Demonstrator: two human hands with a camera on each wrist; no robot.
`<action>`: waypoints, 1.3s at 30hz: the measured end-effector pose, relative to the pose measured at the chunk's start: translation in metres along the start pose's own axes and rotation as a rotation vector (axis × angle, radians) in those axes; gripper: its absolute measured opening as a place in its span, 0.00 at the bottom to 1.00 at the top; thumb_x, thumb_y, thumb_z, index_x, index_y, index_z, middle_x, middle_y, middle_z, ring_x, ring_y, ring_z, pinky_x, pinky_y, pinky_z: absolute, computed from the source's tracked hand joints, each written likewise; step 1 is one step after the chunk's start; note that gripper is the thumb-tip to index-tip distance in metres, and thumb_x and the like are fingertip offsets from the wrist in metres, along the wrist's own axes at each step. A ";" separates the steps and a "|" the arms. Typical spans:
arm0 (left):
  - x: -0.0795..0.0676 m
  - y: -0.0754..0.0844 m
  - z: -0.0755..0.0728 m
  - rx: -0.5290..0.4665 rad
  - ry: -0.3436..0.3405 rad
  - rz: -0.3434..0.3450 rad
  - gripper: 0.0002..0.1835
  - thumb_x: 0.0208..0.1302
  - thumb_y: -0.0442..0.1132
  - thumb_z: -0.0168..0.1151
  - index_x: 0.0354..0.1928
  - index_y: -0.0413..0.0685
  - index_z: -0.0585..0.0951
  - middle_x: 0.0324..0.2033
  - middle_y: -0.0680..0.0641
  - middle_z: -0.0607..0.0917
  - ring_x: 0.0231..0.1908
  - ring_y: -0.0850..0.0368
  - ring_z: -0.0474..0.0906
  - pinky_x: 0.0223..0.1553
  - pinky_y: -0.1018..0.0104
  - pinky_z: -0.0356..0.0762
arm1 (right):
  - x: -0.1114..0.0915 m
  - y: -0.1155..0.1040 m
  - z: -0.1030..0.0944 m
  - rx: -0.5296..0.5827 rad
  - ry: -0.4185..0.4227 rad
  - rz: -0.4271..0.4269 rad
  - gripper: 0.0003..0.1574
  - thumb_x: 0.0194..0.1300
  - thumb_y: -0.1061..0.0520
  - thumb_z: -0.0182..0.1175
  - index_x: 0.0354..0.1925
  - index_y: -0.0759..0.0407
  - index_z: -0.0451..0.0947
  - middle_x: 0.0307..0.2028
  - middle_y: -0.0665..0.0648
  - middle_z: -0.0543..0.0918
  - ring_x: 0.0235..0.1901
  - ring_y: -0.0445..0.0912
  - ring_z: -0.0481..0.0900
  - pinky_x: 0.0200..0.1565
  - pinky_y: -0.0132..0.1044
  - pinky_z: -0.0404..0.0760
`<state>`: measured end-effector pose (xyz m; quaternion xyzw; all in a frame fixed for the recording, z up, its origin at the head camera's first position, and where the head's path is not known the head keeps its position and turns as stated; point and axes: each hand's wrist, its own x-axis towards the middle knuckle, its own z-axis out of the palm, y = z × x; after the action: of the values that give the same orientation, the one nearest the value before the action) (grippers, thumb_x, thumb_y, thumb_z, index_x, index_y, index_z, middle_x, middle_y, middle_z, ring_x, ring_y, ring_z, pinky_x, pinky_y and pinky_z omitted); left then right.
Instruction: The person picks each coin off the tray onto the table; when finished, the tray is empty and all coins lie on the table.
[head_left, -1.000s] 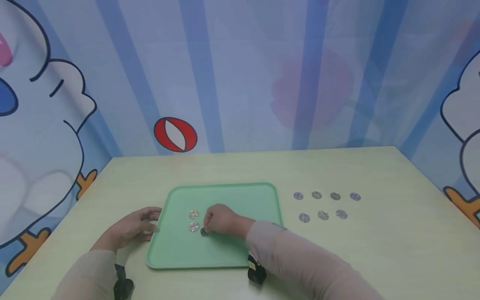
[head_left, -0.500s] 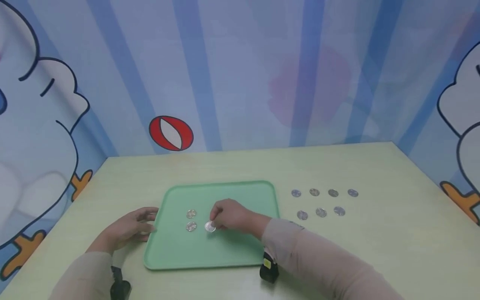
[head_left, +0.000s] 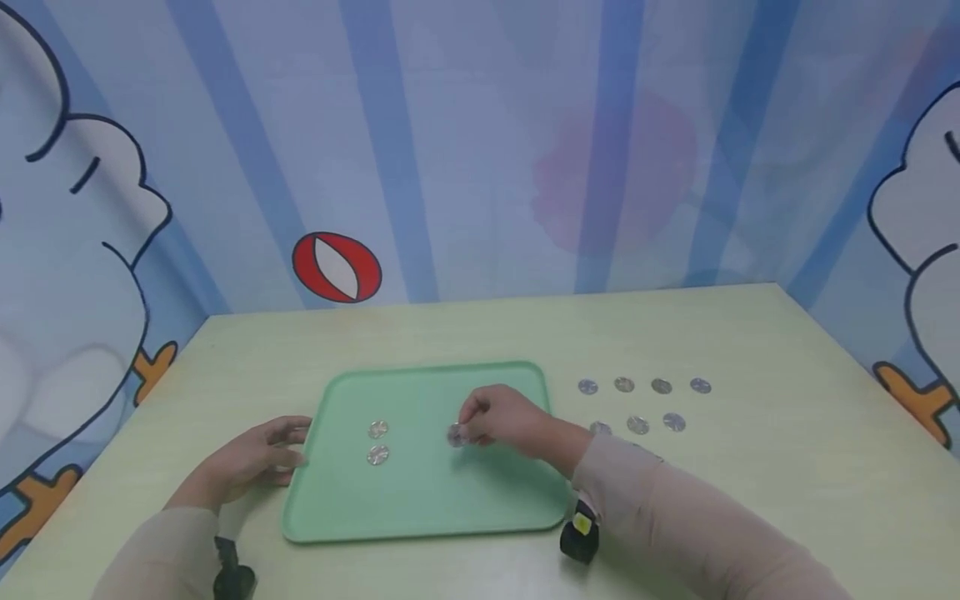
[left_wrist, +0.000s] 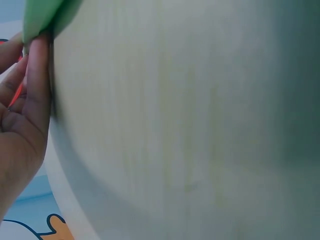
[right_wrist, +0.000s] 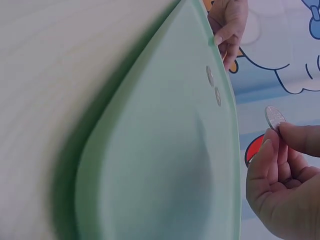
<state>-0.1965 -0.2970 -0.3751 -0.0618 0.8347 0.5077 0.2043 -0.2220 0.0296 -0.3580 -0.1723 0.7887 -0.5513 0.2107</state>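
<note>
Over the green tray (head_left: 427,500), my right hand (head_left: 502,417) pinches a silver coin (right_wrist: 275,118) between thumb and fingertips, the coin standing up from them in the right wrist view. My left hand (head_left: 251,457) rests at the tray's left rim, thumb and fingers spread along it and loosely bent. In the left wrist view, those fingertips meet the tray's green edge (left_wrist: 40,17). Two silver coins lie inside the tray's left half, a farther coin (head_left: 378,429) and a nearer coin (head_left: 378,455).
Right of the tray, several coins lie in two rows on the pale table (head_left: 750,500), among them a back-row coin (head_left: 662,386) and a front-row coin (head_left: 674,422). My right forearm passes close to the front row. A printed blue backdrop (head_left: 480,167) stands behind the table.
My right hand has lifted the third coin from beside the two in the tray and carried it rightward. The left hand stays at the rim; the view shifts slightly.
</note>
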 end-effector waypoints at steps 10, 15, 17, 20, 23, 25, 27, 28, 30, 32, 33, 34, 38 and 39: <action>0.004 -0.005 -0.001 0.012 0.006 -0.013 0.36 0.50 0.30 0.57 0.61 0.36 0.54 0.57 0.31 0.59 0.43 0.51 0.72 0.40 0.61 0.76 | -0.017 0.014 -0.036 -0.009 0.077 0.039 0.04 0.53 0.66 0.54 0.30 0.66 0.71 0.32 0.57 0.75 0.31 0.46 0.73 0.35 0.37 0.77; 0.004 -0.005 0.000 0.009 0.007 -0.003 0.36 0.49 0.31 0.57 0.61 0.35 0.54 0.56 0.31 0.59 0.43 0.51 0.72 0.40 0.61 0.76 | -0.032 0.021 -0.056 -0.003 0.111 0.056 0.05 0.54 0.65 0.54 0.31 0.66 0.70 0.33 0.58 0.75 0.32 0.46 0.73 0.36 0.38 0.77; 0.003 -0.005 0.000 0.007 0.006 0.000 0.36 0.49 0.30 0.57 0.61 0.35 0.54 0.56 0.31 0.59 0.43 0.51 0.72 0.40 0.60 0.76 | -0.038 0.025 -0.064 -0.002 0.121 0.060 0.05 0.54 0.65 0.54 0.31 0.66 0.70 0.33 0.58 0.75 0.32 0.46 0.73 0.37 0.38 0.76; 0.003 -0.004 0.000 0.009 0.006 -0.003 0.36 0.50 0.30 0.57 0.61 0.35 0.54 0.56 0.31 0.59 0.43 0.51 0.72 0.40 0.60 0.76 | -0.046 0.030 -0.076 -0.014 0.133 0.058 0.05 0.55 0.64 0.53 0.32 0.66 0.70 0.31 0.57 0.75 0.31 0.46 0.73 0.35 0.38 0.76; 0.003 -0.004 0.000 0.012 0.003 -0.008 0.36 0.50 0.30 0.56 0.61 0.35 0.53 0.56 0.32 0.59 0.43 0.51 0.72 0.40 0.60 0.76 | -0.054 0.035 -0.086 -0.008 0.147 0.058 0.05 0.55 0.65 0.52 0.32 0.67 0.69 0.28 0.57 0.75 0.28 0.46 0.71 0.31 0.36 0.75; 0.003 -0.003 0.000 0.014 0.002 -0.012 0.36 0.50 0.30 0.56 0.61 0.35 0.53 0.56 0.32 0.59 0.44 0.50 0.71 0.40 0.60 0.76 | -0.059 0.037 -0.092 -0.007 0.160 0.063 0.05 0.55 0.65 0.52 0.33 0.68 0.68 0.29 0.57 0.75 0.28 0.46 0.71 0.31 0.36 0.75; 0.003 -0.002 0.000 0.017 0.004 -0.013 0.36 0.50 0.30 0.56 0.61 0.35 0.53 0.56 0.32 0.59 0.44 0.50 0.71 0.40 0.60 0.76 | -0.063 0.041 -0.098 0.001 0.170 0.071 0.05 0.55 0.66 0.51 0.33 0.68 0.68 0.30 0.57 0.74 0.28 0.45 0.71 0.33 0.37 0.75; 0.003 -0.002 0.001 0.018 0.005 -0.014 0.36 0.50 0.30 0.56 0.61 0.35 0.53 0.56 0.32 0.59 0.44 0.50 0.71 0.40 0.60 0.76 | -0.066 0.043 -0.101 0.003 0.172 0.073 0.05 0.56 0.66 0.51 0.33 0.68 0.67 0.31 0.57 0.74 0.29 0.45 0.71 0.34 0.38 0.75; 0.002 -0.001 0.001 0.019 0.008 -0.014 0.36 0.50 0.30 0.56 0.61 0.35 0.54 0.56 0.32 0.59 0.43 0.51 0.72 0.39 0.60 0.76 | -0.070 0.046 -0.106 -0.011 0.184 0.077 0.05 0.56 0.65 0.50 0.34 0.68 0.67 0.33 0.57 0.74 0.31 0.45 0.72 0.38 0.39 0.76; 0.002 -0.001 0.001 0.018 0.010 -0.013 0.36 0.50 0.30 0.57 0.61 0.35 0.54 0.56 0.32 0.59 0.42 0.51 0.72 0.39 0.61 0.76 | -0.074 0.051 -0.110 -0.012 0.190 0.075 0.06 0.56 0.65 0.50 0.34 0.68 0.67 0.34 0.59 0.73 0.31 0.46 0.71 0.38 0.39 0.75; 0.002 -0.001 0.001 0.016 0.010 -0.012 0.36 0.50 0.30 0.57 0.61 0.35 0.54 0.56 0.32 0.60 0.42 0.52 0.72 0.39 0.61 0.76 | -0.076 0.052 -0.113 -0.011 0.192 0.069 0.06 0.56 0.65 0.50 0.34 0.68 0.67 0.38 0.62 0.73 0.32 0.46 0.71 0.39 0.39 0.75; 0.002 -0.001 0.000 0.015 0.010 -0.012 0.36 0.50 0.30 0.57 0.61 0.35 0.54 0.56 0.32 0.60 0.42 0.52 0.72 0.39 0.61 0.76 | -0.077 0.054 -0.115 -0.011 0.193 0.063 0.06 0.57 0.65 0.50 0.34 0.68 0.67 0.39 0.63 0.72 0.32 0.46 0.71 0.38 0.39 0.75; 0.003 -0.001 0.000 0.014 0.008 -0.014 0.36 0.50 0.30 0.57 0.61 0.35 0.54 0.56 0.32 0.60 0.42 0.52 0.72 0.39 0.60 0.76 | -0.086 0.060 -0.124 0.007 0.190 0.049 0.08 0.58 0.65 0.49 0.36 0.71 0.67 0.38 0.62 0.70 0.31 0.45 0.70 0.38 0.38 0.74; 0.003 -0.001 0.000 0.014 0.008 -0.015 0.36 0.50 0.30 0.57 0.61 0.35 0.54 0.56 0.32 0.60 0.42 0.52 0.72 0.39 0.60 0.76 | -0.089 0.062 -0.127 0.012 0.190 0.051 0.09 0.58 0.65 0.49 0.36 0.71 0.67 0.38 0.62 0.70 0.31 0.45 0.70 0.39 0.38 0.74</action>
<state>-0.1988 -0.2969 -0.3774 -0.0688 0.8385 0.5000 0.2055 -0.2148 0.1959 -0.3650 -0.0978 0.8060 -0.5642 0.1498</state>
